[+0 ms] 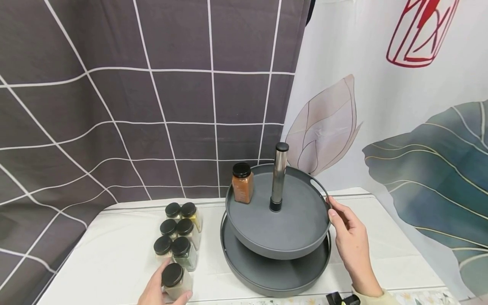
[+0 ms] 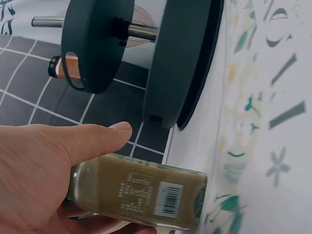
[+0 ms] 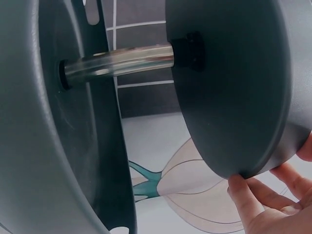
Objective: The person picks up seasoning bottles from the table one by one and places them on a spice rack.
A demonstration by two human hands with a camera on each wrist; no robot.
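My left hand (image 1: pixel 152 290) grips a square glass spice jar (image 1: pixel 181 286) with a black lid, at the front of a group of jars. Its pale brownish filling and a printed barcode (image 2: pixel 169 199) show in the left wrist view. To the right stands a grey two-tier round tray with a steel post (image 1: pixel 279 176). At the right edge of its upper tier (image 1: pixel 297 228), my right hand (image 1: pixel 352 243) holds the rim by the handle slot, thumb in front. An orange-brown spice jar (image 1: pixel 242 188) stands on that tier at the left.
Several black-lidded spice jars (image 1: pixel 185 227) stand in two columns left of the tray. The lower tier (image 1: pixel 274 279) sits beneath the upper one on a white-covered table (image 1: pixel 114 250). Behind hangs a dark grid-patterned cloth (image 1: pixel 183 97).
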